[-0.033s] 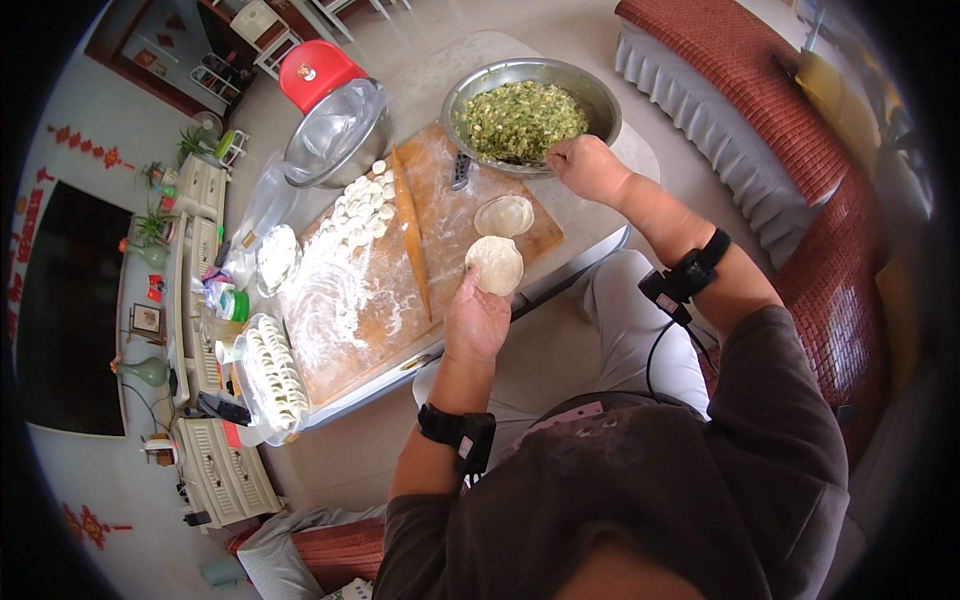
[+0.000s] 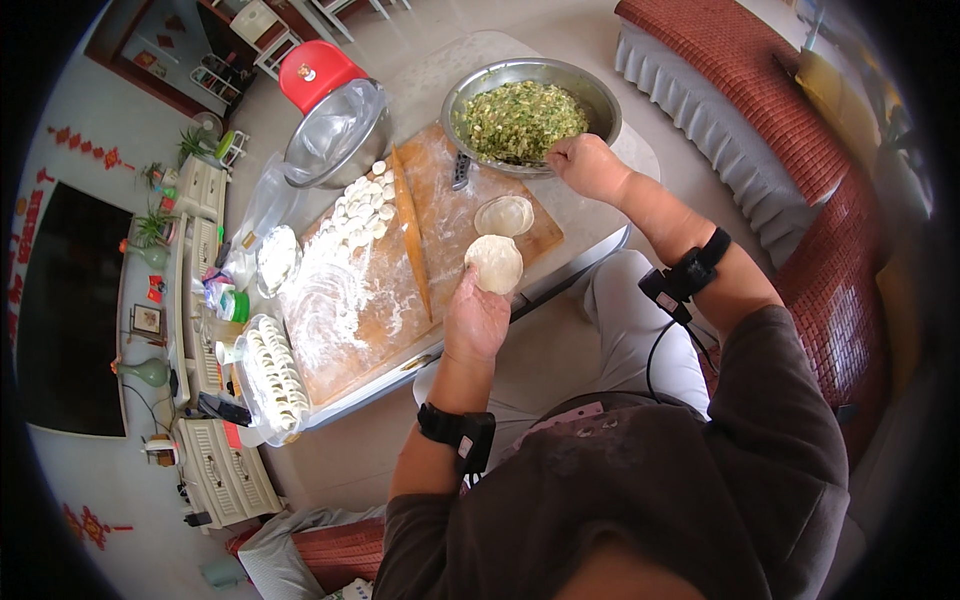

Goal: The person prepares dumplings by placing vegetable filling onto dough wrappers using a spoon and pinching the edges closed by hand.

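Observation:
My left hand (image 2: 475, 330) holds a pale, round dough wrapper (image 2: 494, 262) over the near edge of a floured wooden board (image 2: 460, 250). My right hand (image 2: 590, 165) is closed at the near right rim of a steel bowl (image 2: 604, 100) of chopped green filling (image 2: 520, 110). What its fingertips hold, if anything, is hidden. A stack of wrappers (image 2: 505, 216) lies just beyond the held one. Along the board runs a long wooden rolling pin (image 2: 411, 240), with several small dough pieces (image 2: 360, 215) to its left. At the left, a clear tray (image 2: 295, 425) holds rows of shaped dumplings (image 2: 275, 365).
A second steel bowl (image 2: 330, 150) with plastic in it stands beside a red chair back (image 2: 315, 70). A floury plate (image 2: 276, 258) sits left of the board. A woven red sofa (image 2: 720, 40) is at the right, with white cabinets (image 2: 220, 470) and a dark television (image 2: 70, 310) along the left wall.

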### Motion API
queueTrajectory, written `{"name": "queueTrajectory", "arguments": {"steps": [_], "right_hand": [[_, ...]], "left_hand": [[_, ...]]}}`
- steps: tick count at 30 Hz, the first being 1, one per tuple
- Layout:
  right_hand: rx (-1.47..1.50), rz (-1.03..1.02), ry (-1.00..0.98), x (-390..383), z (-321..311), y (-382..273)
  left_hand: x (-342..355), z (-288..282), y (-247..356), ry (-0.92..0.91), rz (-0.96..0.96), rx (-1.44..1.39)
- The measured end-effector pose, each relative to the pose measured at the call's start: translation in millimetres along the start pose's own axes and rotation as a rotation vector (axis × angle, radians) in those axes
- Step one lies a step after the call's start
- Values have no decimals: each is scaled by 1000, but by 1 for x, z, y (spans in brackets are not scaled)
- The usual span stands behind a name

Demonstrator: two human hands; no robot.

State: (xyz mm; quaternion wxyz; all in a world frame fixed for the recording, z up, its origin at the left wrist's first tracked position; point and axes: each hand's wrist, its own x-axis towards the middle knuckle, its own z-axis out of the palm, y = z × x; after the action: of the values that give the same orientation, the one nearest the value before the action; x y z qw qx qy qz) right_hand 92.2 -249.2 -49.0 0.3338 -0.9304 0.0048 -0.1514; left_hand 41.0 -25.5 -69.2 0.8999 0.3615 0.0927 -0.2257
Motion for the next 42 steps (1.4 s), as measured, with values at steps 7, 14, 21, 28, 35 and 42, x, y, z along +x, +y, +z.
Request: {"name": "queueTrajectory", "arguments": {"steps": [7,14,21,28,35,42], "right_hand": [[672,557,-83,5,-6,20],[942,563,-62,2,-19,28],[1069,525,-7,-5,-36,18],[654,193,130,-30,-14,-3],[-181,-340,226,-62,-5,-7],[-337,-473,197,-73,-5,-2]], "left_hand": [[29,6,12,-121,63,-59],[64,23,26,-183,48,-119],[85,54,23,-87,-7,-178],[91,69,23,-129,-21,-288],[80,78,33,-87,-13,-353],[78,70,32,-115,17,-407]]}}
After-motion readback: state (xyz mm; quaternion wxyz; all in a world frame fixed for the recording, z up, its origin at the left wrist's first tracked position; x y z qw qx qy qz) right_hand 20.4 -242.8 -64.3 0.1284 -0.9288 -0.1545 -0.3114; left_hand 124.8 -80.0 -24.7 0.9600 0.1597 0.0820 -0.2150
